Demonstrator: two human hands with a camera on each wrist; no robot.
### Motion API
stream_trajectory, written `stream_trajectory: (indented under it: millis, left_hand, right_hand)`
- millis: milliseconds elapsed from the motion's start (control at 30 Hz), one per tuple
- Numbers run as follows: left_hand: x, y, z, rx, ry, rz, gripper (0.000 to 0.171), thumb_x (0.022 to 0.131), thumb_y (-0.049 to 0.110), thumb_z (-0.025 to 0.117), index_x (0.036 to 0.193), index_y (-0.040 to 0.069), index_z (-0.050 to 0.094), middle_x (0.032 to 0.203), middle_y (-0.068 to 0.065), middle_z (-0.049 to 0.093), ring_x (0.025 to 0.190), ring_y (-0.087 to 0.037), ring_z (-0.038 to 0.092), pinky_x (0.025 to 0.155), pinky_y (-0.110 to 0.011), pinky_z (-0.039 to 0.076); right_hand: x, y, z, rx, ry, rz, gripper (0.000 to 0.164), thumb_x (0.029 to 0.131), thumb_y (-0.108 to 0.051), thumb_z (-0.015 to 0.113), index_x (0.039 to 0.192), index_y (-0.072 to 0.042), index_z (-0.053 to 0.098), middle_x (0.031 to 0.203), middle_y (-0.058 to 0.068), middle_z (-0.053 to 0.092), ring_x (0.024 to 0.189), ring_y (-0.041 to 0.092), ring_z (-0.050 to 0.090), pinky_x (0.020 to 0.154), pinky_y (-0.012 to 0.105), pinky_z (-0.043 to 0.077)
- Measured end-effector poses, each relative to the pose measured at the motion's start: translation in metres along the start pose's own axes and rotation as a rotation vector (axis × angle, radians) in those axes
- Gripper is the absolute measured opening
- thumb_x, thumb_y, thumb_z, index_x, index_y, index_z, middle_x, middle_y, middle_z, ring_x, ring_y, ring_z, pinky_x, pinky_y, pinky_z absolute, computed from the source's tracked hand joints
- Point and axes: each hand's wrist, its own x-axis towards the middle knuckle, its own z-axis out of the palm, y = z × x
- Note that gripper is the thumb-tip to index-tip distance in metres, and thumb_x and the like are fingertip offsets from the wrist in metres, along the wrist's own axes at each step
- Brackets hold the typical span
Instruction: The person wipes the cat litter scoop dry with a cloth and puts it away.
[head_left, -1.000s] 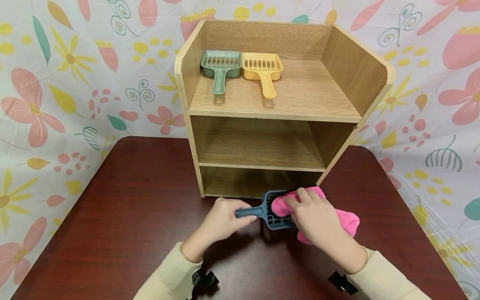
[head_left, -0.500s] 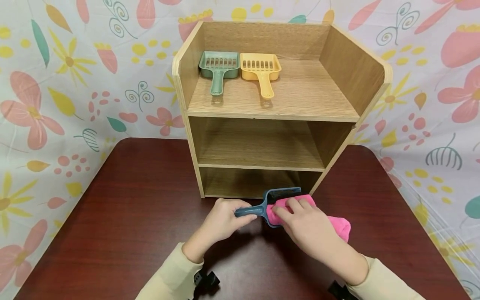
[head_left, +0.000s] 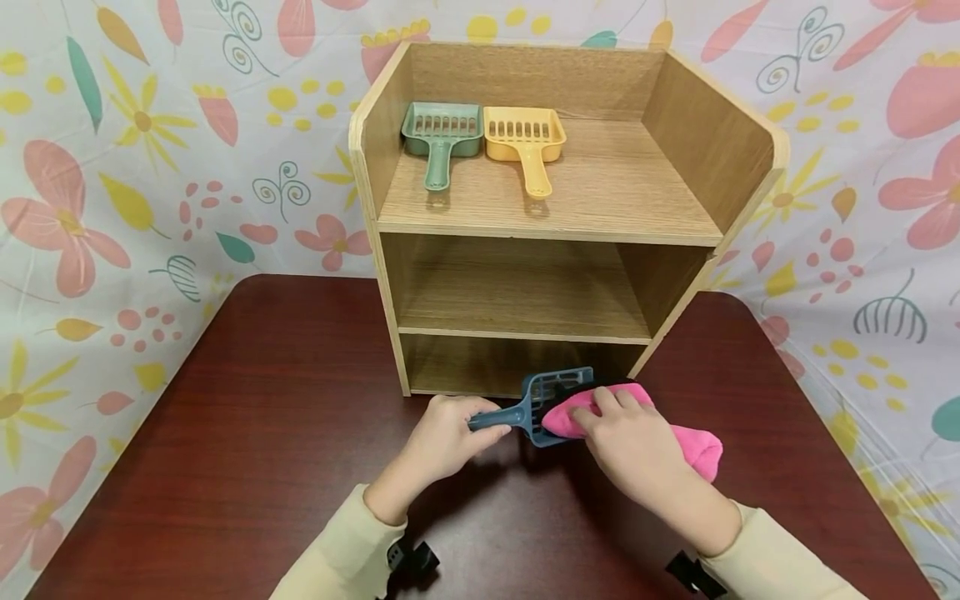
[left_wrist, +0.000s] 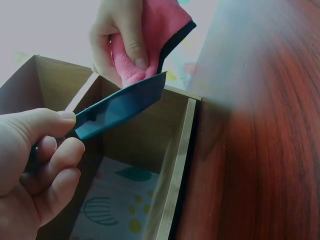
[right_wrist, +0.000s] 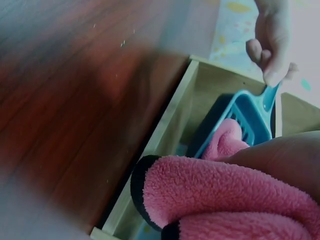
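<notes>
My left hand (head_left: 450, 437) grips the handle of a blue slotted litter scoop (head_left: 534, 407), its pan pointing right in front of the shelf. In the left wrist view the scoop (left_wrist: 122, 107) shows edge-on, with thumb and curled fingers around its handle. A pink cloth (head_left: 570, 415) with black edging is bunched in my right hand (head_left: 633, 442), its front part against the inside of the pan. Part of the cloth hangs out to the right behind that hand. From the right wrist, a fold of cloth (right_wrist: 227, 140) lies within the scoop's pan (right_wrist: 250, 120).
A wooden shelf unit (head_left: 551, 237) stands at the back of the dark red table (head_left: 285, 400). On its top lie a green litter scoop (head_left: 442, 133) and a yellow one (head_left: 528, 137), side by side. Patterned fabric (head_left: 187, 167) hangs behind.
My right hand moved the cloth left across the pan, then back to the right. The scoop tilted and turned slightly while the left hand kept its hold on the handle.
</notes>
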Motion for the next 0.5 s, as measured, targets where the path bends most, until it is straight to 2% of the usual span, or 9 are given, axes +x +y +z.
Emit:
stream_trajectory:
  millis: [100, 200, 333, 500]
  left_hand:
    - [0.0, 0.001, 0.0, -0.006, -0.01, -0.056, 0.01, 0.079, 0.013, 0.075, 0.085, 0.006, 0.072, 0.051, 0.001, 0.059, 0.041, 0.009, 0.043, 0.041, -0.013, 0.04]
    - [0.0, 0.001, -0.001, 0.056, 0.003, -0.055, 0.017, 0.076, 0.014, 0.077, 0.09, 0.005, 0.071, 0.059, 0.0, 0.064, 0.046, 0.006, 0.045, 0.045, -0.013, 0.042]
    - [0.0, -0.002, 0.001, 0.142, 0.018, -0.002, 0.024, 0.074, 0.017, 0.08, 0.093, 0.008, 0.068, 0.068, 0.001, 0.067, 0.053, 0.001, 0.046, 0.051, -0.012, 0.041]
    - [-0.001, -0.004, 0.004, 0.174, 0.006, 0.066, 0.016, 0.076, 0.021, 0.078, 0.087, 0.013, 0.069, 0.068, 0.005, 0.067, 0.055, 0.0, 0.045, 0.054, -0.012, 0.04]
  right_hand:
    - [-0.002, 0.007, -0.003, -0.011, -0.002, 0.019, 0.009, 0.072, -0.005, 0.057, 0.078, -0.009, 0.062, 0.069, 0.011, 0.048, 0.06, 0.032, 0.05, 0.051, 0.042, 0.045]
    - [-0.004, 0.012, -0.008, -0.016, -0.023, 0.046, 0.01, 0.072, -0.006, 0.061, 0.081, -0.009, 0.063, 0.071, 0.012, 0.049, 0.062, 0.033, 0.051, 0.052, 0.043, 0.046]
    - [-0.003, 0.013, -0.016, -0.01, -0.038, 0.077, 0.015, 0.072, -0.008, 0.065, 0.087, -0.01, 0.065, 0.074, 0.012, 0.051, 0.065, 0.035, 0.053, 0.05, 0.043, 0.047]
    - [0.002, 0.003, -0.022, 0.024, -0.018, 0.061, 0.022, 0.072, -0.01, 0.065, 0.094, -0.011, 0.068, 0.079, 0.011, 0.054, 0.072, 0.035, 0.055, 0.049, 0.041, 0.047]
